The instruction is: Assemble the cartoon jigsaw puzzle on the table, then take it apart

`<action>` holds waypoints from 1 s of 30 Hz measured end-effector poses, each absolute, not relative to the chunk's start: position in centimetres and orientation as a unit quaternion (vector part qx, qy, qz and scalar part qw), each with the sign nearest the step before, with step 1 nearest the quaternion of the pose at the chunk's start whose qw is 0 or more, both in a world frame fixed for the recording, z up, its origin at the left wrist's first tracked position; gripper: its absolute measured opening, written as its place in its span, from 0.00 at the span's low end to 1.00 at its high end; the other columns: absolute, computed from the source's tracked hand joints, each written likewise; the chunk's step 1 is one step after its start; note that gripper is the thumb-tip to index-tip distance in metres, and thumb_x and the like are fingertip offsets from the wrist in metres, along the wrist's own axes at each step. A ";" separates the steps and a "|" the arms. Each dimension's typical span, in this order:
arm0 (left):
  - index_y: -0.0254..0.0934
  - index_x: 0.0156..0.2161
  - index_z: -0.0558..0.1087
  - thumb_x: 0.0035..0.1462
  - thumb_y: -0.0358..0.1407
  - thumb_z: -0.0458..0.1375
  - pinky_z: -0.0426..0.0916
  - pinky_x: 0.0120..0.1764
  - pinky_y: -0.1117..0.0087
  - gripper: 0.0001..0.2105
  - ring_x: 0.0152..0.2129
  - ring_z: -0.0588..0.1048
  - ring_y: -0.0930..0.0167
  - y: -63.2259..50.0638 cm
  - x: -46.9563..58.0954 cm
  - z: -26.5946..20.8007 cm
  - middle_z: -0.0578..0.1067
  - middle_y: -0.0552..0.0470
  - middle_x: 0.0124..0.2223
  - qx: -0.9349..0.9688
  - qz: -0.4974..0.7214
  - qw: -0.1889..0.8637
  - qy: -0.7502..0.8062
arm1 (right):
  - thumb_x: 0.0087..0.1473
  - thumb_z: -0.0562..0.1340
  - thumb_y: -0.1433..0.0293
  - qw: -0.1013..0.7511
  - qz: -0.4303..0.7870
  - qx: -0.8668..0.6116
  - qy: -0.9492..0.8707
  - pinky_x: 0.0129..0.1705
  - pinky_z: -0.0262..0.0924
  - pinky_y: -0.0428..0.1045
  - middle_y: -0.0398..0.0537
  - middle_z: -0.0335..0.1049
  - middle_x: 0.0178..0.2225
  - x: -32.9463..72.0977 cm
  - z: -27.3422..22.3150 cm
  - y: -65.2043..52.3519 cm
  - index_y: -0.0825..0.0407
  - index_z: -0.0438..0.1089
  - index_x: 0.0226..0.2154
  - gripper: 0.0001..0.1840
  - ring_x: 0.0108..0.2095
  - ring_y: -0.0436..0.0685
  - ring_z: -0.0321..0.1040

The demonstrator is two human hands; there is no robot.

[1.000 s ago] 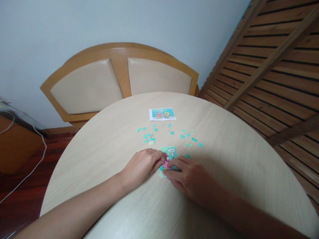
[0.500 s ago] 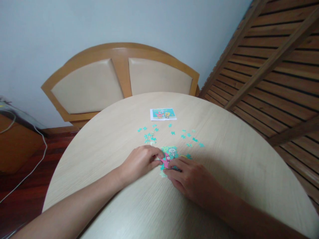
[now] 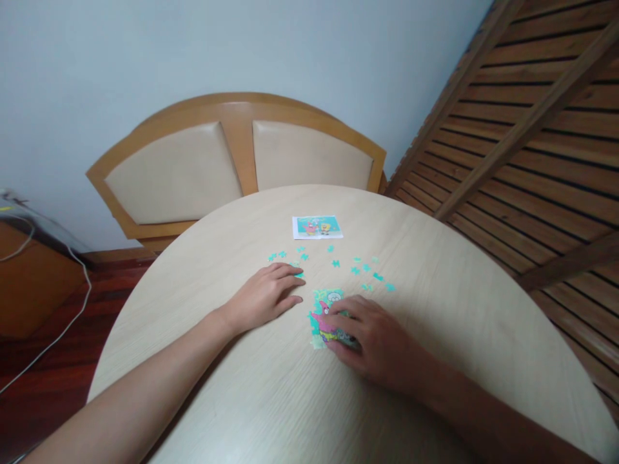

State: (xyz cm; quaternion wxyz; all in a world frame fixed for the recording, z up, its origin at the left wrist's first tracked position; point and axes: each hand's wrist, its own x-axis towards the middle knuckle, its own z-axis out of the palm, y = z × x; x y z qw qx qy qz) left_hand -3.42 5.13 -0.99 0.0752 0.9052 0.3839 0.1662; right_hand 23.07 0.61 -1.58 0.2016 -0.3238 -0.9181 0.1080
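Note:
A partly joined jigsaw puzzle (image 3: 319,319) lies flat on the table, showing a pink starfish figure and a pale-headed one on turquoise. My right hand (image 3: 372,332) rests over its right side, fingers bent but apart, hiding that part of the picture. To the left, my left hand (image 3: 265,293) reaches over a cluster of loose turquoise puzzle pieces (image 3: 298,274), fingers stretched and spread. Its fingertips touch or hover just over the pieces; I cannot tell which. More loose pieces (image 3: 366,268) are scattered to the right, beyond my right hand.
A small picture card (image 3: 318,227) with the cartoon scene lies beyond the pieces. The round wooden table (image 3: 232,399) has a padded chair (image 3: 188,171) against its far edge. A slatted wooden panel (image 3: 532,129) stands at right; a white cable (image 3: 58,341) hangs at left.
My left hand has let go of the joined puzzle's left edge and moved up and left to the loose pieces. My right hand has stayed on the puzzle's right side.

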 end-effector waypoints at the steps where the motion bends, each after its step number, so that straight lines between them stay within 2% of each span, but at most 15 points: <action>1: 0.38 0.52 0.73 0.67 0.39 0.56 0.65 0.58 0.55 0.12 0.55 0.69 0.61 5.2 -3.6 -1.2 0.73 0.44 0.56 0.903 0.166 0.068 0.390 | 0.59 0.64 0.65 0.203 0.106 -0.333 -0.915 0.58 0.62 0.61 0.56 0.72 0.52 23.3 -1.7 0.8 0.50 0.72 0.53 0.19 0.54 0.64 0.67; 4: 0.39 0.50 0.73 0.66 0.38 0.56 0.67 0.57 0.55 0.10 0.53 0.71 0.61 5.7 -4.1 -1.9 0.73 0.44 0.56 0.887 0.187 0.044 0.420 | 0.57 0.64 0.56 0.151 0.111 -0.355 -0.916 0.65 0.50 0.69 0.59 0.58 0.66 23.8 -2.1 1.2 0.49 0.62 0.64 0.35 0.67 0.72 0.50; 6: 0.39 0.49 0.73 0.65 0.37 0.57 0.68 0.55 0.55 0.10 0.51 0.72 0.61 6.1 -4.4 -2.3 0.74 0.44 0.54 0.871 0.209 0.036 0.444 | 0.59 0.61 0.52 0.095 0.132 -0.365 -0.917 0.67 0.44 0.71 0.58 0.50 0.69 23.9 -2.2 1.3 0.48 0.58 0.67 0.38 0.70 0.73 0.42; 8: 0.38 0.49 0.72 0.64 0.38 0.58 0.69 0.54 0.56 0.11 0.50 0.73 0.61 6.4 -4.7 -2.8 0.75 0.44 0.53 0.855 0.226 0.036 0.465 | 0.60 0.59 0.51 0.061 0.158 -0.371 -0.913 0.68 0.42 0.70 0.56 0.46 0.71 23.9 -2.2 1.2 0.47 0.56 0.68 0.38 0.71 0.72 0.39; 14: 0.37 0.55 0.70 0.64 0.39 0.57 0.67 0.57 0.54 0.17 0.52 0.73 0.60 7.1 -4.5 -3.4 0.76 0.43 0.54 0.850 0.241 0.029 0.467 | 0.59 0.60 0.50 0.047 0.195 -0.370 -0.907 0.69 0.40 0.67 0.53 0.42 0.72 24.1 -1.9 1.0 0.46 0.54 0.68 0.40 0.71 0.70 0.35; 19: 0.34 0.60 0.66 0.67 0.36 0.52 0.65 0.59 0.55 0.19 0.55 0.70 0.59 7.5 -3.8 -3.7 0.74 0.42 0.57 0.857 0.228 0.036 0.461 | 0.60 0.59 0.50 0.049 0.197 -0.367 -0.908 0.70 0.39 0.67 0.53 0.42 0.72 24.1 -1.9 0.9 0.47 0.54 0.68 0.39 0.71 0.70 0.34; 23: 0.36 0.58 0.69 0.65 0.31 0.50 0.64 0.60 0.55 0.18 0.56 0.70 0.60 7.8 -4.3 -3.7 0.74 0.45 0.58 0.864 0.223 0.038 0.450 | 0.60 0.59 0.51 0.042 0.193 -0.366 -0.909 0.69 0.39 0.67 0.54 0.42 0.72 24.1 -1.7 0.8 0.48 0.54 0.69 0.40 0.71 0.70 0.34; 26: 0.36 0.54 0.71 0.62 0.27 0.50 0.66 0.57 0.57 0.17 0.51 0.73 0.63 7.7 -5.4 -2.9 0.76 0.45 0.53 0.855 0.224 0.046 0.465 | 0.59 0.60 0.51 0.040 0.193 -0.365 -0.910 0.69 0.39 0.67 0.54 0.43 0.72 24.1 -1.6 0.7 0.48 0.55 0.68 0.40 0.71 0.70 0.35; 30: 0.37 0.45 0.75 0.63 0.30 0.52 0.67 0.52 0.58 0.10 0.44 0.74 0.63 7.5 -6.6 -1.7 0.78 0.47 0.45 0.845 0.227 0.059 0.481 | 0.59 0.60 0.51 0.046 0.196 -0.363 -0.910 0.69 0.39 0.67 0.53 0.43 0.72 24.1 -1.8 0.8 0.47 0.55 0.68 0.39 0.71 0.70 0.35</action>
